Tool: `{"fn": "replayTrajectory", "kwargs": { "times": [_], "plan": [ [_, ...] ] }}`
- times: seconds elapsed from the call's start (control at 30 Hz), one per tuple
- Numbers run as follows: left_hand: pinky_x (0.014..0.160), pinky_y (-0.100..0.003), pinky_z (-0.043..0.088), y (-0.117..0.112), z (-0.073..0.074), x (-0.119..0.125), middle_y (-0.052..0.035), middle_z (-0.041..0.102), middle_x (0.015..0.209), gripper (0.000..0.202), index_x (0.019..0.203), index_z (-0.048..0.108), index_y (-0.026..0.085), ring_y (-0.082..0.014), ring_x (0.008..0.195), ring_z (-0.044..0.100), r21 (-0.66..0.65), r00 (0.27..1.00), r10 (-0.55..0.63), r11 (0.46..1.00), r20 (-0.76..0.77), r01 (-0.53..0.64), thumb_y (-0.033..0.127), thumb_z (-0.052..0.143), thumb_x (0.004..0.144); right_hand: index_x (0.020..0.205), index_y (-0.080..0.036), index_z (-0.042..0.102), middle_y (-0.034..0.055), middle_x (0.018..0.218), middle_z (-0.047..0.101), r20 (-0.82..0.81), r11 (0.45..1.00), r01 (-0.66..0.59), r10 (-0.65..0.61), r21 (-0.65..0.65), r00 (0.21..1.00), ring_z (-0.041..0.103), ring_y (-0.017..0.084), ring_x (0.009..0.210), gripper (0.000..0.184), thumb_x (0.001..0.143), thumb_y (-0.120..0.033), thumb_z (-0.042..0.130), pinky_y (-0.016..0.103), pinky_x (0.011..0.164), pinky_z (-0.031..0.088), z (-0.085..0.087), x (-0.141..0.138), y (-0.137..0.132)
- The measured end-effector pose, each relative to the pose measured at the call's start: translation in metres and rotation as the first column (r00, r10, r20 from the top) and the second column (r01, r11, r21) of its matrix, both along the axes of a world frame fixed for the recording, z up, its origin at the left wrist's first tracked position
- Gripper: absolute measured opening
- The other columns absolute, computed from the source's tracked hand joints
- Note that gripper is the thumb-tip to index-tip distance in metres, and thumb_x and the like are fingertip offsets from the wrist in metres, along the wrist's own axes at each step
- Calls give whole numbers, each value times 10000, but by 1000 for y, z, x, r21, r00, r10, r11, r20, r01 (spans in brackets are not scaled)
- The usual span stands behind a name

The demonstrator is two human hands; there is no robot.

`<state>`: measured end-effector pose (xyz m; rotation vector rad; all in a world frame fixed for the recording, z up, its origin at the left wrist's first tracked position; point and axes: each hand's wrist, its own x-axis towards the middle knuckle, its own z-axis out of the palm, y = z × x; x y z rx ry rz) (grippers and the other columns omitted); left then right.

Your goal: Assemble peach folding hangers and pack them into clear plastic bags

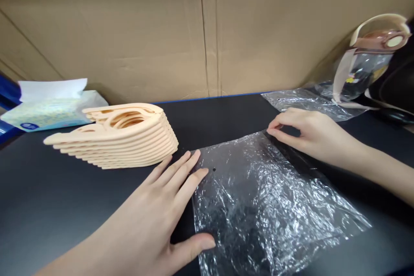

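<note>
On the black counter [226, 116], the clear bag [252, 198] lies before me, seemingly empty; spreading it looks partly done, with creases left. Its far edge faces the cardboard [145, 30], its long axis apparently slanting toward me and rightward. The cream stack [139, 151] sits outside, leftward. My left hand [164, 207] splays loosely against the bag's left edge; my right hand [307, 131] pinches its far-right corner
</note>
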<state>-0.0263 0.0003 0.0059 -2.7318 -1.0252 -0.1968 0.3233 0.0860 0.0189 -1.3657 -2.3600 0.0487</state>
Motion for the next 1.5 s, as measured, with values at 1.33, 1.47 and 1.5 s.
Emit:
{"fn": "replayTrajectory", "kwargs": {
  "times": [1.33,1.47,1.5],
  "plan": [
    [1207,-571,404,4,-1,-4,-124,161,1751,1100,1691,-41,249,-398,1578,255,-213,999,-17,977,43,26,775,553,929,1679,-322,232,102,1764,186,35,785,-596,609,-173,792,248,335,1597,942,915,-672,656,568,1255,298,-23,-20,-37],
    [1207,-588,402,3,0,-4,-146,121,1754,1168,1691,-58,247,-424,1580,222,-241,996,-10,970,86,30,807,580,888,1681,-311,228,123,1775,118,26,791,-590,601,-162,799,194,330,1611,1002,877,-701,682,556,1252,298,-25,-22,-35],
    [1206,-599,401,4,0,-4,-148,114,1754,1183,1689,-67,254,-432,1578,216,-248,996,-10,968,89,32,809,591,878,1683,-313,222,124,1777,101,23,794,-585,596,-165,803,161,335,1617,1021,866,-703,695,563,1256,282,-25,-22,-35]
  ]
}}
